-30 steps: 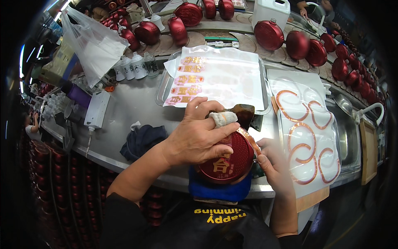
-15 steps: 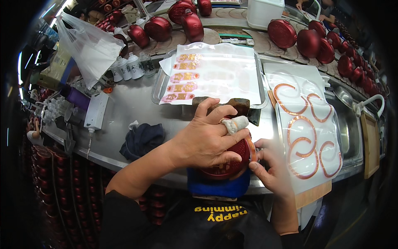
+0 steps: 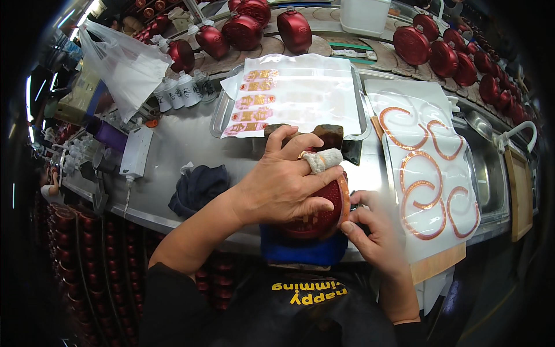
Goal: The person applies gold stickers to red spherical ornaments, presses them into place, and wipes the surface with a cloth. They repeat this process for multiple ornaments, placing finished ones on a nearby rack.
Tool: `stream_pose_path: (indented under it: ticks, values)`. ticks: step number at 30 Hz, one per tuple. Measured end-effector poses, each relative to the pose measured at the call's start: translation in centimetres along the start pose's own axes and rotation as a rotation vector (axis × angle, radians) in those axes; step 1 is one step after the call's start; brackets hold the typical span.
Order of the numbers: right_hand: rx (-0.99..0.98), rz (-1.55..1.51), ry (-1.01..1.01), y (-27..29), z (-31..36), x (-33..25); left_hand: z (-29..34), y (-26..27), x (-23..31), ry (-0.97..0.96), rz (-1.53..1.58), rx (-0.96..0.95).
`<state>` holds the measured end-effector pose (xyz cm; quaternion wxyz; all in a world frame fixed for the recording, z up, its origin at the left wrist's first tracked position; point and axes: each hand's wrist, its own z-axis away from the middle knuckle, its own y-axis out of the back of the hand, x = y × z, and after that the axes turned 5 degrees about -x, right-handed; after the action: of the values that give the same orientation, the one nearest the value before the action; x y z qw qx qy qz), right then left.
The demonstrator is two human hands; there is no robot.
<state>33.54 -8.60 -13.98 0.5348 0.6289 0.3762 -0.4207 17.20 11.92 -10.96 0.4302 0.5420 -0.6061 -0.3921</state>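
In the centre of the frame, below the middle, a round, glossy dark-red bottle is covered on its upper left side by the left hand, whose fingers are spread; whether it is gripped cannot be made out. Along the bottle's right edge, a narrow, curved copper-orange strip is pinched near its lower end by the thumb and forefinger of the right hand, and a bright-blue pad is seen beneath the bottle

A metal bench carries a dark cloth, a tray and small bottles
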Motion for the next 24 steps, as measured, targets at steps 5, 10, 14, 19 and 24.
stream_pose_path:
  ticks: [5,10,14,19,24]
  values:
    - [0.006,-0.008,-0.017,-0.5,0.2,0.5,0.0,-0.1,0.1,-0.009,-0.019,-0.03]
    - [0.008,-0.046,-0.043,-0.8,0.5,1.3,-0.4,-0.9,1.2,-0.05,-0.009,0.024]
    - [0.02,-0.035,-0.049,-0.5,0.9,1.8,-0.2,-0.6,2.1,-0.055,0.055,-0.005]
    - [0.238,0.338,0.072,-0.3,0.6,1.8,0.5,0.5,0.2,0.042,-0.057,0.014]
    - [0.241,0.445,0.203,-0.8,-0.1,1.1,0.3,-0.1,0.2,0.024,-0.035,0.015]
